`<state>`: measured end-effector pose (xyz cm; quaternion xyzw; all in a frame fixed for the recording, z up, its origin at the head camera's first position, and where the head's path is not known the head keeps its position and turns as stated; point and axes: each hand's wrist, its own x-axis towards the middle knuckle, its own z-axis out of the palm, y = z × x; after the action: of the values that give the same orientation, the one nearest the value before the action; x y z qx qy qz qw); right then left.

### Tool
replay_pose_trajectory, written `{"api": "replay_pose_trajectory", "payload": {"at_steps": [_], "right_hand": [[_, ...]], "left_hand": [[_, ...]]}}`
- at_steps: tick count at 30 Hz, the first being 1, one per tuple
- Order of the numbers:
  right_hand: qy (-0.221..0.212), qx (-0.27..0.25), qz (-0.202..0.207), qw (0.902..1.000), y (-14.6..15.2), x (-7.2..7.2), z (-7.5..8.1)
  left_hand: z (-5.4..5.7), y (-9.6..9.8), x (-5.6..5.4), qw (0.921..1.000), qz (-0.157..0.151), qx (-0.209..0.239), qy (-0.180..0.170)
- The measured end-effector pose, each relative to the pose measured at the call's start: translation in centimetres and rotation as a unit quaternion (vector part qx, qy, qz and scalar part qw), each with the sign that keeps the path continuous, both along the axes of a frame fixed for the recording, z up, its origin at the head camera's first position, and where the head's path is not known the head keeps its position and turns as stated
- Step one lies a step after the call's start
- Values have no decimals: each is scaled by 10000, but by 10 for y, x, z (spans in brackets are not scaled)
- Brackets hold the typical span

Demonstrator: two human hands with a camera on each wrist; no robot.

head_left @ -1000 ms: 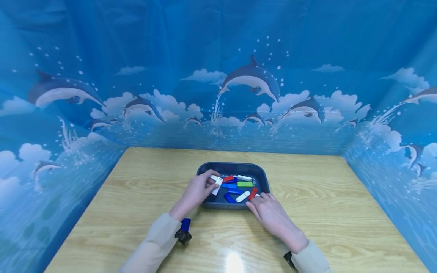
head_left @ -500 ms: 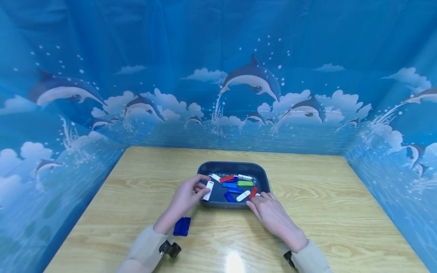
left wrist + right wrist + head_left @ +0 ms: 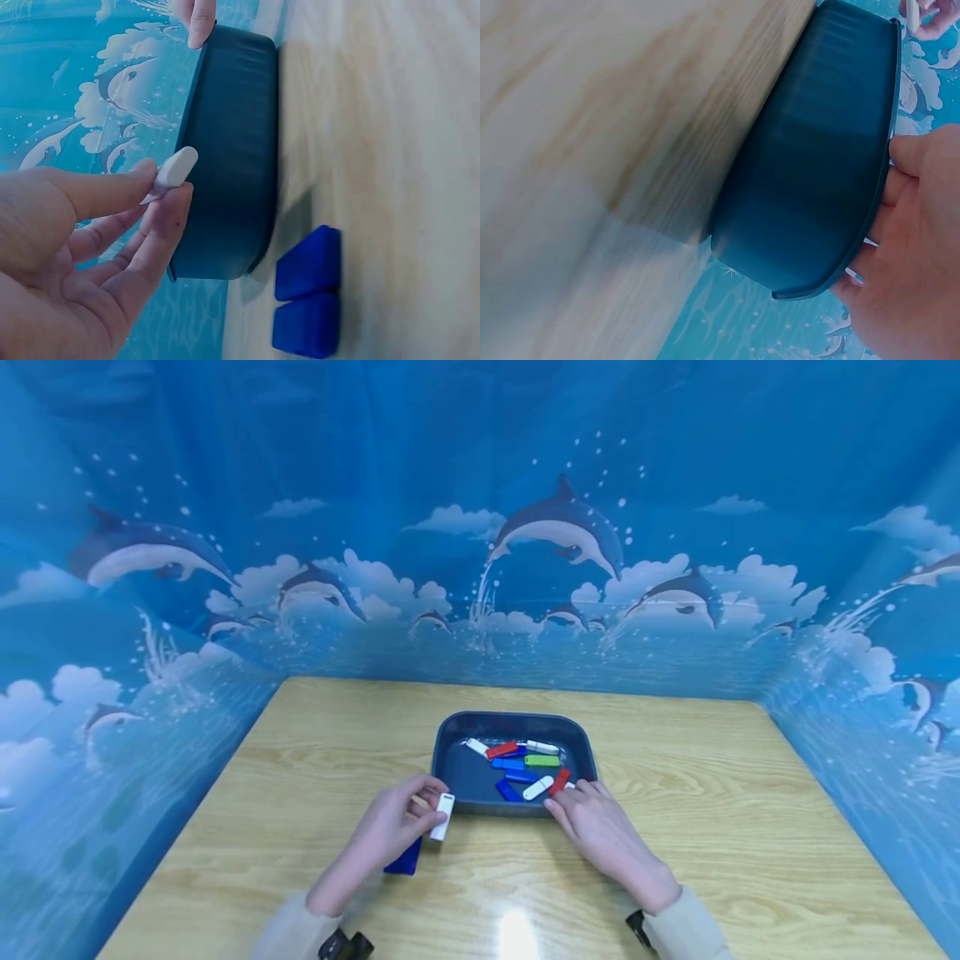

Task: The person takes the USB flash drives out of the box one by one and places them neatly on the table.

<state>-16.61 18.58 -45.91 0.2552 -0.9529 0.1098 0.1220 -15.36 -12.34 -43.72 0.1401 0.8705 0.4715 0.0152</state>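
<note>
Seemingly partway: two blue sticks [image 3: 309, 266] lie out, the left hand [image 3: 393, 814] pinches a white stick [image 3: 444, 816], the right hand [image 3: 597, 827] holds the tray [image 3: 491, 808] of remaining sticks [image 3: 542, 761].

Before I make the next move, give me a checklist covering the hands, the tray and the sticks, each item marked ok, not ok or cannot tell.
1. Left hand has the white stick: ok, pinched between thumb and fingers.
2. That stick is outside the tray: ok, near its front left corner.
3. Right hand is on the tray: ok, holding the near rim toward the right.
4. Blue sticks on the table are together: ok, two side by side.
5. Tray is emptied: not ok, several sticks lie inside, including a green stick.
6. Exact count inside: cannot tell, the right hand covers part.
</note>
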Motion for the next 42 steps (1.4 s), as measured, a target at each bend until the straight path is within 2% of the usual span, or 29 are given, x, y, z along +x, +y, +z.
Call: {"api": "replay_pose_trajectory", "payload": {"at_steps": [5,9,15,19,22,25,36,42], "right_hand": [[25,0,-20,10000,1,0,1],[28,17,-19,10000,2,1,2],[73,-33,31,10000,2,1,1],[122,-46,44,9999,1,1,1],[108,-18,29,9999,1,1,1],[57,19,14,10000,0,0,1],[24,31,-11,10000,0,-1,0],[12,47,0,10000,0,-1,0]], "left_hand": [[-9,-5,9,9999,-84,-69,64],[-17,-6,14,9992,-173,-349,123],[-25,-4,17,9951,-308,-836,432],[-25,-3,17,9884,-59,-1381,628],[-25,-4,17,9777,146,-1974,698],[-25,-6,17,9714,185,-2273,666],[-25,-11,18,9735,269,-2207,534],[-20,-11,14,9758,696,-1820,994]]}}
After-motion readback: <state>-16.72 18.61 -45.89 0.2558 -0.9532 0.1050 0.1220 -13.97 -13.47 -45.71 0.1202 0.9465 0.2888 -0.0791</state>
